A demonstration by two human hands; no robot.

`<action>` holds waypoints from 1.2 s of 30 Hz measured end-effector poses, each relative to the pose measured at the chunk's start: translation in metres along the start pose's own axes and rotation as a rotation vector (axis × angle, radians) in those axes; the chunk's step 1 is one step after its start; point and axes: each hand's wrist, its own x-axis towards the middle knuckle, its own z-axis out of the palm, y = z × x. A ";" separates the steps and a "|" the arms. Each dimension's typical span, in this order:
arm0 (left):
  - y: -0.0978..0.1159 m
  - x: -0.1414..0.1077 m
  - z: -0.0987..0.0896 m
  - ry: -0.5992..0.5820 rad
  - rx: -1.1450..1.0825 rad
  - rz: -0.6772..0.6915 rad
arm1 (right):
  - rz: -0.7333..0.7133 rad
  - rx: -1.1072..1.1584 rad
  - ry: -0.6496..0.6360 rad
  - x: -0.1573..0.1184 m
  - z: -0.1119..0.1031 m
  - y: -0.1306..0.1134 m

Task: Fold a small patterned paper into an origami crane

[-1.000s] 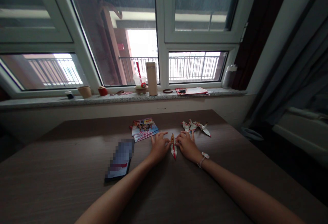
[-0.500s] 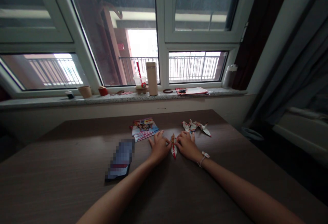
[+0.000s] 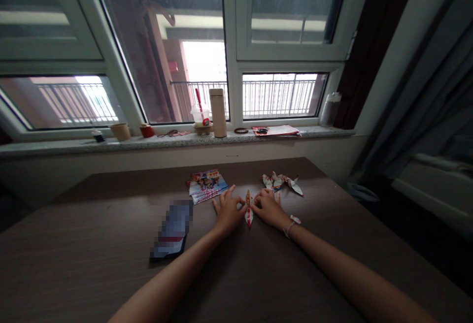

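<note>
A narrow, pointed piece of folded paper (image 3: 249, 217), white with red and orange print, lies on the brown table between my hands. My left hand (image 3: 228, 209) pinches its left side between thumb and forefinger, with the other fingers spread. My right hand (image 3: 269, 207) pinches the right side, its fingers curled; a pale bracelet sits on that wrist. Just beyond my right hand are several folded paper cranes (image 3: 284, 183) of similar printed paper. Past my left hand lies a stack of colourful printed leaflets (image 3: 209, 186).
A phone (image 3: 172, 232), blurred out in part, lies left of my left forearm. Along the windowsill (image 3: 166, 142) stand a beige flask (image 3: 218, 113), a plastic cup with a red straw (image 3: 200, 116), a paper cup (image 3: 120, 131) and some papers (image 3: 279, 131). The table (image 3: 92, 224) ends before the sill.
Both hands keep their pinch on the folded paper. My left fingers have spread and lifted slightly, and the paper's upper part looks a little more upright. The view has shifted slightly.
</note>
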 end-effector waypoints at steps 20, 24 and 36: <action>0.002 -0.001 -0.007 0.013 -0.035 0.002 | 0.044 0.061 0.070 -0.003 0.003 0.002; 0.000 0.001 -0.007 0.014 -0.038 -0.034 | 0.047 0.062 0.079 -0.003 0.003 0.003; 0.001 0.005 -0.008 0.025 0.046 -0.093 | 0.072 0.065 0.093 -0.002 0.001 -0.001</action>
